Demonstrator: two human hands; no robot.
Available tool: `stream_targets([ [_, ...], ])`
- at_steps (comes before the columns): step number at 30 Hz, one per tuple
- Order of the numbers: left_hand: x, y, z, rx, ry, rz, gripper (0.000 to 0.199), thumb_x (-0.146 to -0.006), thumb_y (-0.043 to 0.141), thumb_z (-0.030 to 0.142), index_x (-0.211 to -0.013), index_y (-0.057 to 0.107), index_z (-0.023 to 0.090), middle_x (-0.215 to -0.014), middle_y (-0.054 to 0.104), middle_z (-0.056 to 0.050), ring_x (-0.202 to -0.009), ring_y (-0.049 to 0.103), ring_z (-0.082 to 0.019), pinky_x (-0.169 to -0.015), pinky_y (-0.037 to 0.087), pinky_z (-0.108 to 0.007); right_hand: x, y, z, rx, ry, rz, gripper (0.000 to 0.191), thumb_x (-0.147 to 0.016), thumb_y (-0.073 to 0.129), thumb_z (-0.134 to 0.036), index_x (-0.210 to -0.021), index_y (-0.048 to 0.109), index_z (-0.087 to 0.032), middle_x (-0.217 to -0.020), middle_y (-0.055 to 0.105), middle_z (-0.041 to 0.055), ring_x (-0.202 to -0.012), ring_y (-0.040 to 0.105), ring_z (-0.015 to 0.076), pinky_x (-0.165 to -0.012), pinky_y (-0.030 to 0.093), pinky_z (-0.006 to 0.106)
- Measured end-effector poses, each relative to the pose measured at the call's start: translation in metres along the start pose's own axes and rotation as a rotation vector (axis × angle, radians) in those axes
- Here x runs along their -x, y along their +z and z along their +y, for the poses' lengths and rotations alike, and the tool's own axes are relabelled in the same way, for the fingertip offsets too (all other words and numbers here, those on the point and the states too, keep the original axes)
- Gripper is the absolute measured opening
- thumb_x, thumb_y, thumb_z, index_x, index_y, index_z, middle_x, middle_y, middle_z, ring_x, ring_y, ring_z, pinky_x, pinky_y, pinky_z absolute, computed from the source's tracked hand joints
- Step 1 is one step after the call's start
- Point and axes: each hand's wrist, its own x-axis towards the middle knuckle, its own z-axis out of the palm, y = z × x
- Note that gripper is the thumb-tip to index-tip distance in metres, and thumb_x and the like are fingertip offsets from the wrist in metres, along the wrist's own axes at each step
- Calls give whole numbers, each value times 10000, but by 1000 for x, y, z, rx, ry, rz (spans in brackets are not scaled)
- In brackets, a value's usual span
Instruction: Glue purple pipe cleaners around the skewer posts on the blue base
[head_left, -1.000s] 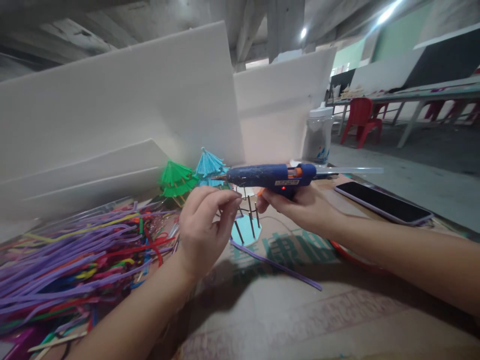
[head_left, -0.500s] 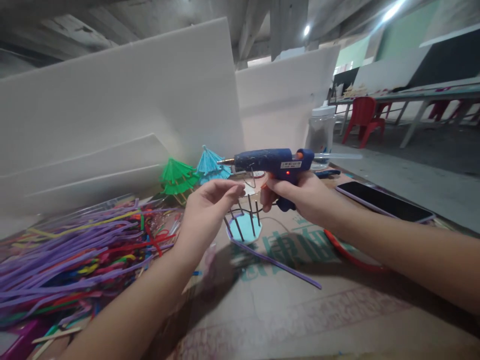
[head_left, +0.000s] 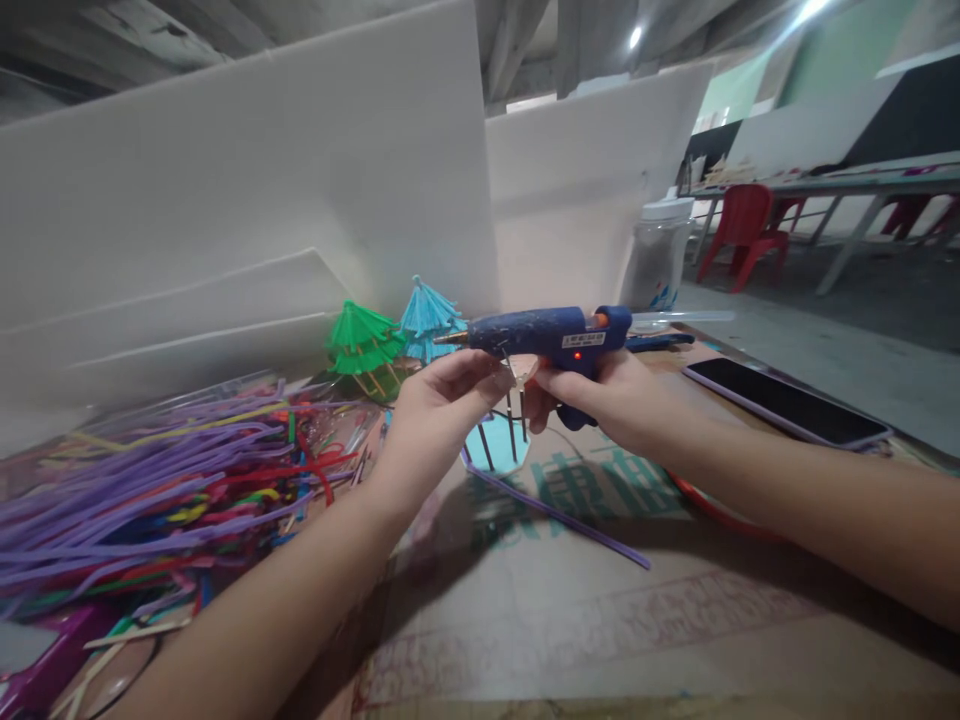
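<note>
My right hand (head_left: 600,390) grips a blue hot glue gun (head_left: 532,330) by its handle, the nozzle pointing left and a red light lit on its side. A clear glue stick (head_left: 686,318) sticks out of its back. Just below the barrel, my left hand (head_left: 442,410) is closed in a pinch; what its fingertips hold, if anything, I cannot make out. Beneath both hands sits a light-blue many-sided base (head_left: 506,450) with several dark upright sticks (head_left: 512,425), partly covered by the fingers. From its edge a purple pipe cleaner (head_left: 577,527) runs out across the cardboard.
A heap of pipe cleaners (head_left: 187,490), mostly purple, lies at left. Behind stand green (head_left: 364,345) and blue (head_left: 427,315) tiered umbrella-like roofs, before white boards (head_left: 300,180). To the right are a phone (head_left: 787,400), a clear bottle (head_left: 660,255) and a red loop (head_left: 720,510).
My left hand has moved right, its fingertips now close under the glue gun's barrel and nearer my right hand. The camera view has shifted slightly. The glue gun stays in my right hand.
</note>
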Motion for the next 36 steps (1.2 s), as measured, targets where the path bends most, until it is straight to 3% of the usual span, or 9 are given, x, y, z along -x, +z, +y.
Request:
stream_targets([
  [8, 6, 7, -7, -35, 42, 28, 434, -807, 731, 613, -789, 665, 185, -770, 698, -34, -730, 641, -161, -655, 513, -288, 7, 8, -8, 140, 76, -18, 172, -867, 610, -271, -708, 639, -213, -677, 729, 29, -659, 707, 167, -586, 554, 277],
  [13, 12, 11, -13, 9, -1, -28, 351, -905, 660, 526, -813, 650, 187, -761, 661, -15, -737, 623, -148, -700, 510, -287, 9, 10, -11, 162, 28, 36, 187, -870, 596, -285, -703, 639, -212, -665, 718, 28, -654, 696, 168, -606, 569, 286],
  [18, 10, 11, -15, 9, -69, -87, 277, -868, 728, 450, -822, 700, 179, -757, 678, -12, -689, 599, -120, -659, 494, -252, 8, 5, -21, 187, -68, 98, 246, -911, 578, -293, -678, 629, -230, -650, 693, 20, -649, 675, 166, -663, 582, 323],
  [22, 2, -2, 1, -107, 48, 58, 292, -813, 778, 468, -777, 703, 189, -698, 665, -7, -649, 598, -128, -643, 511, -268, -4, -12, -17, 176, -83, 146, 218, -911, 602, -338, -729, 643, -224, -727, 715, 37, -713, 700, 185, -743, 600, 364],
  [25, -8, -20, 12, -205, 174, 149, 251, -877, 720, 468, -844, 711, 220, -702, 657, -1, -669, 611, -132, -658, 511, -273, -18, -30, -1, 131, -88, 209, 176, -894, 628, -322, -756, 648, -215, -760, 720, 37, -698, 701, 171, -741, 598, 355],
  [31, -23, -49, 12, -231, 209, 152, 250, -974, 603, 388, -852, 725, 208, -719, 644, 7, -686, 595, -105, -671, 479, -244, -32, -50, 15, 33, -16, 201, 98, -916, 631, -255, -851, 643, -183, -790, 720, 10, -676, 686, 109, -729, 561, 270],
  [36, -3, -57, 7, -596, 193, 58, 213, -914, 652, 359, -778, 710, 205, -718, 691, -8, -680, 623, -151, -613, 446, -265, -36, -60, 21, -4, 98, 176, 197, -927, 643, -301, -1090, 629, -191, -902, 761, 29, -749, 696, 110, -814, 540, 280],
])
